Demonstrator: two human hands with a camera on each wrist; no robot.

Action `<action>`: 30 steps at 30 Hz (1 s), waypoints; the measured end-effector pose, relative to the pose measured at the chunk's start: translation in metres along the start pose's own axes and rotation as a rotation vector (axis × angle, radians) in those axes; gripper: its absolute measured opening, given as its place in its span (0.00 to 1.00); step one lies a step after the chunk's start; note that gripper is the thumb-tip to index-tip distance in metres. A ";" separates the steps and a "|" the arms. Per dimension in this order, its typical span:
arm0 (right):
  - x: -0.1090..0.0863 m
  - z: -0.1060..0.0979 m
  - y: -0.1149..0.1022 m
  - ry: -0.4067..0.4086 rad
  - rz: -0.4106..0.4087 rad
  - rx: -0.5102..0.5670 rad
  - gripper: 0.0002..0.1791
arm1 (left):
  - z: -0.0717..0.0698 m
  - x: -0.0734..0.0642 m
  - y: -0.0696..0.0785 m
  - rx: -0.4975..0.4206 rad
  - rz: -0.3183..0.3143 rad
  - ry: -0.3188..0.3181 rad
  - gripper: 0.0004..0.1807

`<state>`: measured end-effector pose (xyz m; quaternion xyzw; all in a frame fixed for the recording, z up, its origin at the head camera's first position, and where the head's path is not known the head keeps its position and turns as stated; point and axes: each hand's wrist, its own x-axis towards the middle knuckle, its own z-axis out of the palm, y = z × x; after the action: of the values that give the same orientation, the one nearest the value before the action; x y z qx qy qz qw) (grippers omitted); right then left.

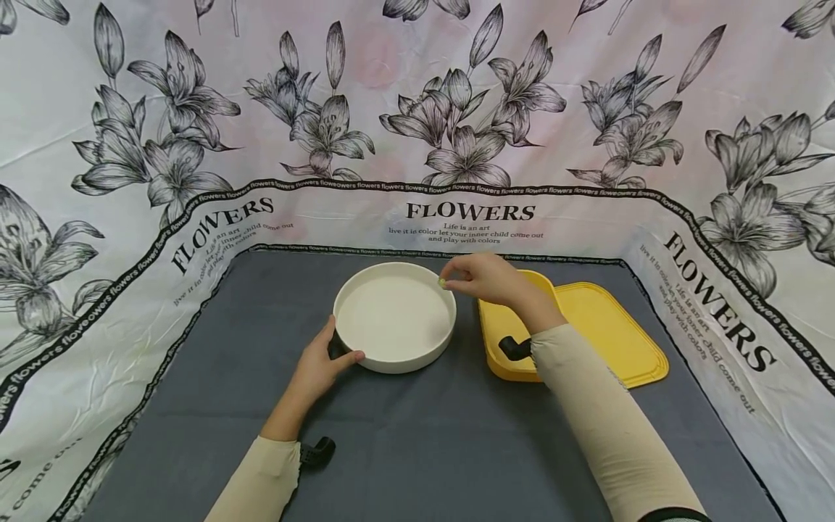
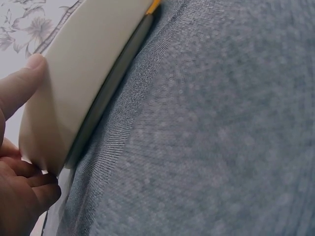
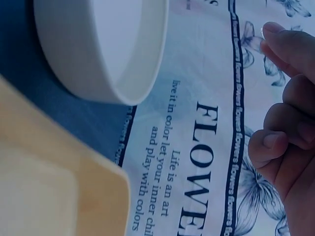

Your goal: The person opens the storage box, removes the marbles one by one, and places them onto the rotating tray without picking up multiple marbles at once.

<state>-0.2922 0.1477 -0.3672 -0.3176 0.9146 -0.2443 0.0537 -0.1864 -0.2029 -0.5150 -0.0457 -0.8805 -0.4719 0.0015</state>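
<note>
A round white dish (image 1: 394, 312) with a low wall stands on the grey cloth, and no contents show in it. My left hand (image 1: 320, 366) holds its near left side. In the left wrist view the thumb (image 2: 22, 86) lies against the dish's outer wall (image 2: 81, 64), and the other fingers curl at its lower edge. Above the dish's right rim, my right hand (image 1: 485, 279) pinches a tiny yellow-green piece (image 1: 442, 282) between thumb and forefinger. It is too small to tell what it is. The right wrist view shows that hand's other fingers (image 3: 268, 145) curled in.
A yellow box (image 1: 512, 370) stands to the right of the dish, partly hidden under my right forearm. Beside it lies a flat yellow lid (image 1: 609, 333). Grey cloth (image 1: 417, 449) covers the table, and a flower-printed sheet (image 1: 365, 145) rises behind and at the sides.
</note>
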 end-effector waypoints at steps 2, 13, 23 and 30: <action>0.005 0.002 -0.003 -0.005 -0.014 -0.015 0.10 | 0.000 -0.001 0.000 -0.002 -0.001 0.001 0.65; 0.028 0.014 -0.005 -0.002 -0.068 -0.054 0.08 | 0.001 -0.002 0.000 -0.018 -0.007 -0.006 0.65; 0.052 0.026 -0.006 -0.031 -0.012 -0.104 0.10 | -0.003 -0.001 0.002 -0.016 -0.003 -0.005 0.65; 0.072 0.037 -0.005 -0.082 0.012 -0.123 0.12 | -0.002 -0.002 0.003 -0.020 -0.001 -0.003 0.64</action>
<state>-0.3369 0.0851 -0.3934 -0.3245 0.9269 -0.1739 0.0729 -0.1842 -0.2034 -0.5111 -0.0460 -0.8758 -0.4804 -0.0002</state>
